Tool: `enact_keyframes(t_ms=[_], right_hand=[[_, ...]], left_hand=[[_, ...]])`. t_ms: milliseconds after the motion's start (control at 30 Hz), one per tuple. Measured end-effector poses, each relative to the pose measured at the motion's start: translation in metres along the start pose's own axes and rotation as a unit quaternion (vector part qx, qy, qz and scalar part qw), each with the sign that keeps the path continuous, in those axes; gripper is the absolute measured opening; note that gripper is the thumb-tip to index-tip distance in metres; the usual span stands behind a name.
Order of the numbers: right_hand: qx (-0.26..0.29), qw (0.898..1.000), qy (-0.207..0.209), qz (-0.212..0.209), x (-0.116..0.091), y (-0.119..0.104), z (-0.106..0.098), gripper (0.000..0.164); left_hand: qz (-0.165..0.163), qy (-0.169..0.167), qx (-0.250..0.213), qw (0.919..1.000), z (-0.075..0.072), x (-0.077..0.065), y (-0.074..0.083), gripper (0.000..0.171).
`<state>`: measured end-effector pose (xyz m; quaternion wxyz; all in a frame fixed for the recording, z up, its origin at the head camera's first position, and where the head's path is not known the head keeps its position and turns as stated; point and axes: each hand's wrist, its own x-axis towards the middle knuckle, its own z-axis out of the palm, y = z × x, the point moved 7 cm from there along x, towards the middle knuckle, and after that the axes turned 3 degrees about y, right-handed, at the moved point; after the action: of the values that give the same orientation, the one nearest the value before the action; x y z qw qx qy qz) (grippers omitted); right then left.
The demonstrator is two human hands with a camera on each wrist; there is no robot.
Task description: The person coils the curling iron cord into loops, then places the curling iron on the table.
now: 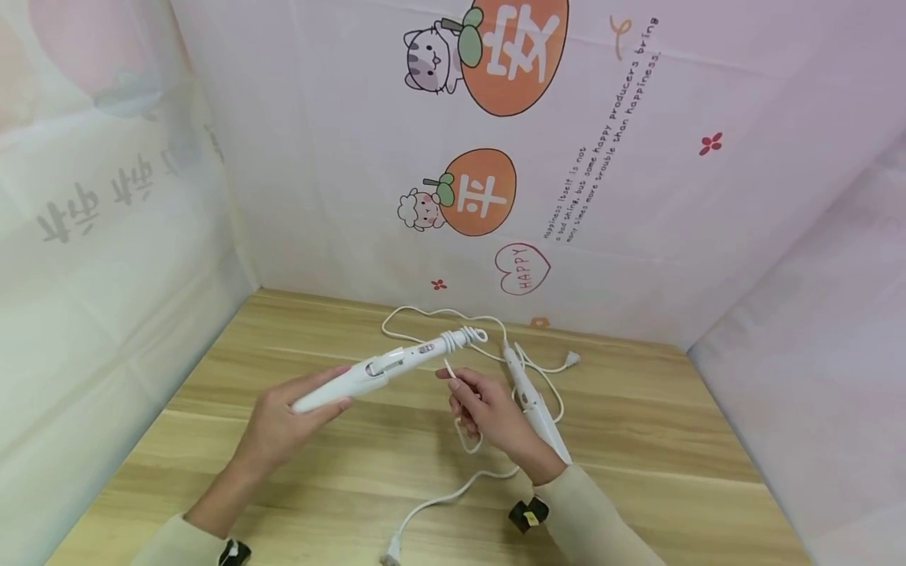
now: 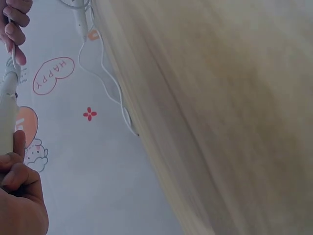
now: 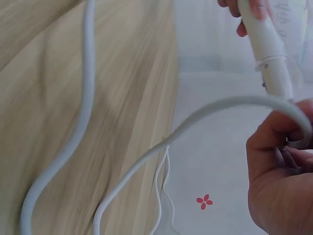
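My left hand (image 1: 279, 417) grips a white hair styling iron (image 1: 347, 385) by its wide end and holds it slanted above the table. Several turns of its white cord (image 1: 453, 340) are wound round the narrow far end, near a small switch. Close to that end, my right hand (image 1: 491, 409) pinches the loose part of the cord, which loops below the fingers. In the right wrist view the cord (image 3: 230, 102) arches out of the curled fingers. A second white styling iron (image 1: 527, 393) lies on the table, partly hidden behind the right forearm.
The wooden table (image 1: 354, 487) has printed cloth walls (image 1: 340, 157) on its back and sides. The second iron's cord (image 1: 403, 310) loops near the back edge, with a plug (image 1: 572, 359) at right. Another plug (image 1: 391, 550) lies at the front edge.
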<state>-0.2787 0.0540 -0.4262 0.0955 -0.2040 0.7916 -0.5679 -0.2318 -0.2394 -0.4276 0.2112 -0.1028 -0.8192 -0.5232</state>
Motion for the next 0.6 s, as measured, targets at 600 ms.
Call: enact_keyframes(t_ms=[600], right_hand=[[-0.369, 0.888, 0.061, -0.269, 0.021, -0.046, -0.024, 0.012]], left_hand=[[-0.029, -0.057, 0.072, 0.9954, -0.008, 0.015, 0.001, 0.050]])
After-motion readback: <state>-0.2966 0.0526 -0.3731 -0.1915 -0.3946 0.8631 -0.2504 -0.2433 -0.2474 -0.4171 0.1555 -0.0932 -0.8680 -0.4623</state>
